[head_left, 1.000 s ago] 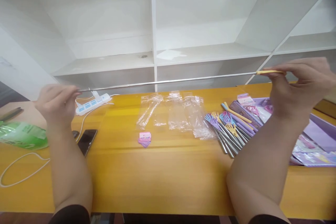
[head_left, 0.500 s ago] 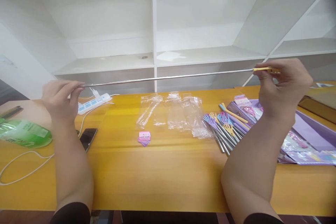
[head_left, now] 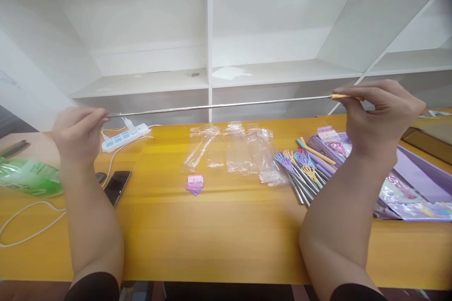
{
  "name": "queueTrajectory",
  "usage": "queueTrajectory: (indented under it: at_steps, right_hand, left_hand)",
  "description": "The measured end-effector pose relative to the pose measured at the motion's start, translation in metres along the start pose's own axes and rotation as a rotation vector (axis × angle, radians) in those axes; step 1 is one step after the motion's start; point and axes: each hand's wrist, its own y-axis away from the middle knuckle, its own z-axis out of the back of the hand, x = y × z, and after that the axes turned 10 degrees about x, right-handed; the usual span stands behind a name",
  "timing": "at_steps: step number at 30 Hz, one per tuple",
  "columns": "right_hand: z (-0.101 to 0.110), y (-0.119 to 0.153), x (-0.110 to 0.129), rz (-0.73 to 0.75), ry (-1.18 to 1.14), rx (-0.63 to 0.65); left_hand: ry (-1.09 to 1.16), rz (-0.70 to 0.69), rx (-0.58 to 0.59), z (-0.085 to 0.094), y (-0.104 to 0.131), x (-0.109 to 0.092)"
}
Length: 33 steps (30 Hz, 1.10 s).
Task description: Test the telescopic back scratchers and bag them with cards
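Observation:
A long thin metal rod (head_left: pixel 219 105) stretches almost level between my two hands, above the table's far edge. My left hand (head_left: pixel 79 131) pinches its left end between thumb and fingertips. At the other end, my right hand (head_left: pixel 383 115) grips the yellow end piece (head_left: pixel 339 96), most of it hidden by the fingers. Below, to the right, lies a bunch of similar metal rods (head_left: pixel 303 188) with colourful hand-shaped ends (head_left: pixel 308 172). Several clear plastic bags (head_left: pixel 240 155) lie flat on the table, and nearer me is a small stack of pink and purple cards (head_left: pixel 195 184).
On the left are a power strip (head_left: pixel 126 138), a phone (head_left: pixel 117 187), a white cable (head_left: pixel 31 240) and a green plastic pack (head_left: pixel 30 178). A purple box (head_left: pixel 416 176) with packets stands right. White shelves (head_left: pixel 169 80) rise behind the wooden table (head_left: pixel 212 240).
My left hand has shifted slightly left. The fingers of my right hand have changed their hold, covering more of the yellow end piece, which sits slightly further left.

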Motion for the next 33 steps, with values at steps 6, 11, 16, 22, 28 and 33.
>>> queueTrajectory:
  at_steps: [6,11,16,22,28,33]
  right_hand:
    - [0.001,-0.005,0.012,0.019,-0.012,0.069]
    - [-0.015,-0.011,0.058,0.139,-0.105,0.185]
    - [-0.035,-0.009,0.094,0.195,-0.14,0.369]
    - [-0.039,-0.007,0.093,0.138,-0.109,0.412]
    - [-0.028,-0.01,0.086,0.211,-0.112,0.342]
    - [-0.03,-0.008,0.095,0.264,-0.134,0.339]
  left_hand:
    - [0.011,-0.059,0.015,0.004,-0.005,-0.015]
    - [0.031,-0.11,0.003,-0.002,-0.012,-0.053]
    - [0.003,-0.131,0.083,-0.009,-0.016,-0.079]
    - [-0.058,-0.077,0.12,-0.007,-0.018,-0.083]
    - [0.04,-0.111,0.132,-0.011,-0.019,-0.096]
    - [0.011,-0.165,0.125,-0.025,-0.016,-0.122]
